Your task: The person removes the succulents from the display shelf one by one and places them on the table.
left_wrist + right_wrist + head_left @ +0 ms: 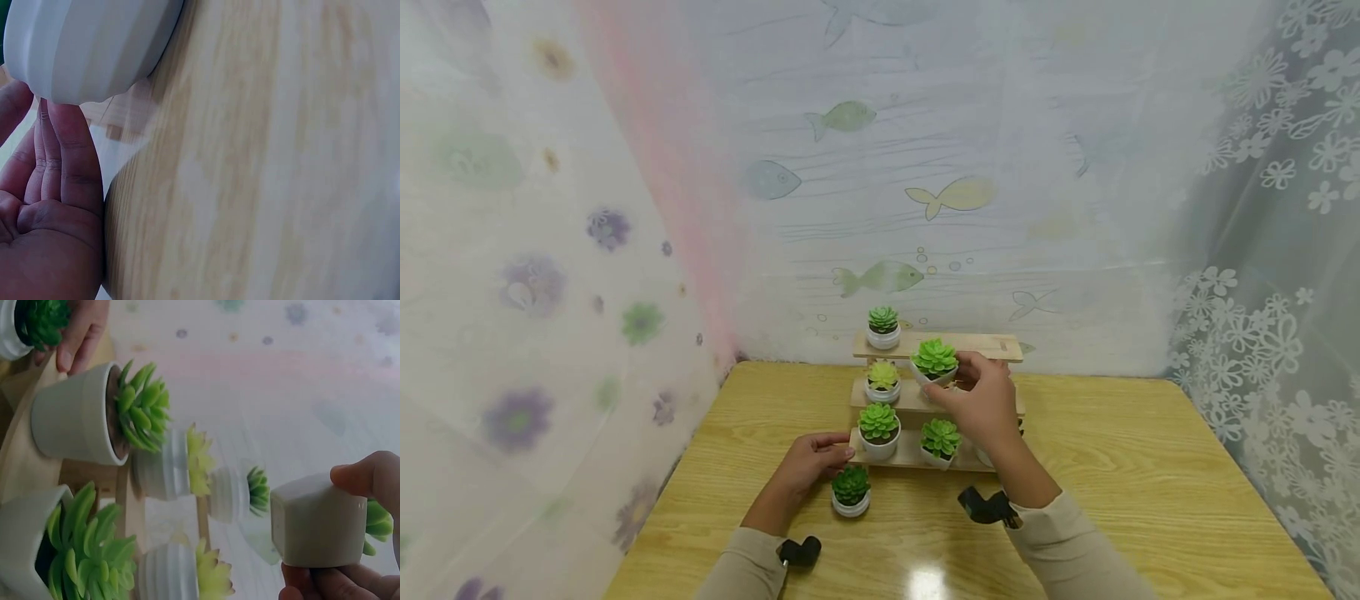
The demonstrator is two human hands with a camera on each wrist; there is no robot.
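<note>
In the head view, my right hand [988, 400] pinches a white pot with a bright green succulent [936, 357]. The pot [320, 522] is held in the air before the top tier, thumb on one side and fingers on the other in the right wrist view. My left hand [808, 462] holds the left end of the lowest tier of a wooden stepped plant stand [906, 454]. Beside it, a dark green succulent [851, 487] in a white pot stands on the table. In the left wrist view, a white pot [81, 50] covers the fingertips.
The lowest tier bears a bright green succulent [878, 427] and another [940, 440]; a third pot is mostly behind my right hand. A yellow-green succulent [882, 379] sits on the middle tier, a small green one [883, 325] on top. Printed curtains surround the wooden table [1120, 467].
</note>
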